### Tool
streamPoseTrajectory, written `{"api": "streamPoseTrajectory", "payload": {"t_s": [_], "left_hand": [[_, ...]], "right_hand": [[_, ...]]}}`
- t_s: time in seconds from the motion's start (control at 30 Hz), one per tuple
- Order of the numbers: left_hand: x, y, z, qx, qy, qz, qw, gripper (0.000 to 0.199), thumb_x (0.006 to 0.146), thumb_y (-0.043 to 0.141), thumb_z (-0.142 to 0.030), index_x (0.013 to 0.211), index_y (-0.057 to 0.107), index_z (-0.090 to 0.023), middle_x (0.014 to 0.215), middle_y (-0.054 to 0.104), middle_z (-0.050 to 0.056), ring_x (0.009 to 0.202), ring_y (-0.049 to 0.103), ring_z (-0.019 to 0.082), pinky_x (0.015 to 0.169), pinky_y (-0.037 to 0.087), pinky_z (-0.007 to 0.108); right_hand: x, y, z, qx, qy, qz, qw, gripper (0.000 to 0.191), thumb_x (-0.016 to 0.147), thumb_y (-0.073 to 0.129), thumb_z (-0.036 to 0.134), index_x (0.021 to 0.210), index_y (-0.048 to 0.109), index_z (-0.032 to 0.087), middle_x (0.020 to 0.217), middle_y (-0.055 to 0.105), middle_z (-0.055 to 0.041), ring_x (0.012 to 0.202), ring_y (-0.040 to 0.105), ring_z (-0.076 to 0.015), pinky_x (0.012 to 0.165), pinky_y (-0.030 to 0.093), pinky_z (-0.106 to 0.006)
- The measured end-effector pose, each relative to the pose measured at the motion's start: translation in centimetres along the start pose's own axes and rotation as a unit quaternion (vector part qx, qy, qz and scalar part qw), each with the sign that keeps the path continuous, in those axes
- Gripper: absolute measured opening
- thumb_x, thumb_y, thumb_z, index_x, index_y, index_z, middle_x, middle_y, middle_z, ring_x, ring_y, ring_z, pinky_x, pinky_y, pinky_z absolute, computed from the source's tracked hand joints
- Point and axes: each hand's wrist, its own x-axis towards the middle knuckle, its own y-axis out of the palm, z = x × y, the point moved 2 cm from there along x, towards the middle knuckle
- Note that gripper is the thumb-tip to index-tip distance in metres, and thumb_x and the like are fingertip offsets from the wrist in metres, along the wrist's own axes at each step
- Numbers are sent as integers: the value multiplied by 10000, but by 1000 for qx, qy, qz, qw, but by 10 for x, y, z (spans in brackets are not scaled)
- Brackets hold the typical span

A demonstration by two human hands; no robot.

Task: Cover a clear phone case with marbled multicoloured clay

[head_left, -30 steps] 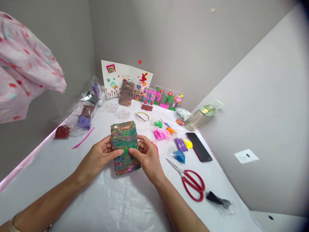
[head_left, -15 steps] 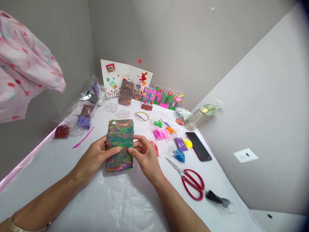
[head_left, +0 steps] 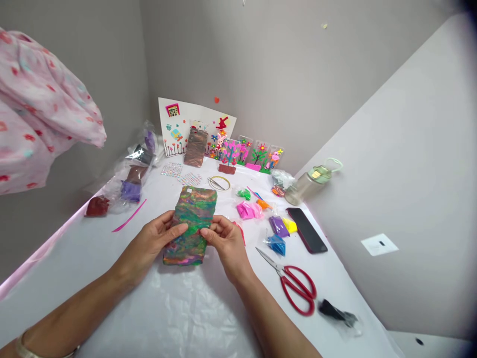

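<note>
A phone case (head_left: 194,214) covered in marbled green, orange and purple clay is held up over the white table, tilted a little to the right. My left hand (head_left: 154,241) grips its left edge, thumb across the front. On the right edge, my right hand (head_left: 227,241) pinches it between thumb and fingers. Behind it lie a yellow ring (head_left: 219,183) and two sheets of gem stickers (head_left: 172,170). A brown marbled case (head_left: 196,147) leans against a decorated white board (head_left: 167,107) at the back.
Red-handled scissors (head_left: 298,291), a black phone (head_left: 307,231), a bottle (head_left: 309,184) and bagged clay, including a pink piece (head_left: 250,210), are on the right. More bagged clay (head_left: 130,190) and a pink strip (head_left: 129,216) lie left. Pink patterned cloth (head_left: 48,114) hangs upper left.
The marbled case has turned slightly clockwise, its top leaning to the right. Both hands still hold it. The whole view has shifted slightly.
</note>
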Motion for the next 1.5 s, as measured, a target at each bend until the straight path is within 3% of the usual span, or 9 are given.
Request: {"api": "streamPoseTrajectory", "payload": {"t_s": [0.27, 0.47, 0.6, 0.7, 0.8, 0.9, 1.0, 1.13, 1.5], "left_hand": [[4, -10, -1, 32, 44, -59, 997, 299, 752, 812, -353, 982, 697, -200, 887, 752, 19, 810, 666, 193, 739, 510, 266], [3, -16, -7, 47, 54, -73, 995, 392, 785, 775, -426, 1132, 686, -269, 1227, 701, 34, 1193, 595, 278, 951, 455, 322], [1, -9, -9, 7, -15, 14, 1000, 414, 863, 672, -505, 1177, 688, -237, 1218, 727, 91, 1093, 680, 292, 862, 540, 346], [-1, -4, -9, -26, -37, 65, 997, 452, 858, 728, -380, 1286, 616, -289, 1241, 728, 55, 1041, 713, 230, 838, 557, 284], [-1, -4, -8, -27, 1, 34, 999, 504, 855, 743, -310, 1330, 576, -290, 1252, 726, 38, 1078, 700, 202, 839, 552, 240], [-1, -3, -6, -15, 23, 15, 1000, 516, 846, 747, -327, 1330, 583, -249, 1254, 727, 66, 1093, 697, 231, 830, 560, 259], [0, -2, -5, -19, 27, 8, 999, 521, 831, 755, -341, 1316, 597, -237, 1247, 730, 79, 1065, 712, 255, 826, 570, 294], [0, -1, -2, -26, 11, 23, 999, 494, 803, 778, -324, 1265, 636, -224, 1164, 763, 75, 1000, 735, 260, 824, 576, 311], [4, -2, 9, -17, -4, 22, 1000, 462, 747, 825, -311, 1176, 673, -230, 1062, 793, 39, 857, 755, 236, 750, 581, 294]], "right_hand": [[1, -1, -3, -11, 17, 37, 999, 295, 752, 788, 401, 973, 723, 216, 817, 719, -13, 746, 663, -196, 786, 532, -356], [-6, -5, 21, -194, -233, -27, 953, 134, 831, 725, 188, 895, 778, 293, 1088, 728, -35, 1151, 589, -241, 1060, 401, -430], [-9, -5, 25, -265, -292, -24, 919, 235, 868, 658, 116, 882, 770, 322, 1232, 695, -19, 1338, 464, -232, 1149, 302, -466], [-9, -6, 22, -313, -298, -33, 901, 298, 886, 599, 96, 993, 753, 327, 1346, 633, -22, 1383, 419, -230, 1170, 271, -476], [-8, -10, 18, -293, -270, -91, 913, 346, 915, 536, 131, 1181, 672, 306, 1395, 582, -53, 1350, 460, -228, 1145, 318, -469], [-3, -12, 12, -185, -169, -95, 963, 283, 941, 560, 303, 1215, 614, 261, 1230, 654, -85, 1133, 612, -231, 982, 477, -420], [2, -7, 6, -104, -71, -21, 992, 320, 836, 704, 396, 1103, 647, 229, 890, 686, -33, 833, 647, -198, 779, 517, -336], [4, -1, 2, -78, -50, 4, 996, 235, 723, 791, 327, 894, 671, 218, 658, 559, 41, 596, 507, -136, 594, 422, -267], [0, 3, 2, -113, -33, 22, 993, 180, 718, 756, 244, 858, 645, 219, 746, 600, 22, 660, 527, -147, 628, 426, -269]]}}
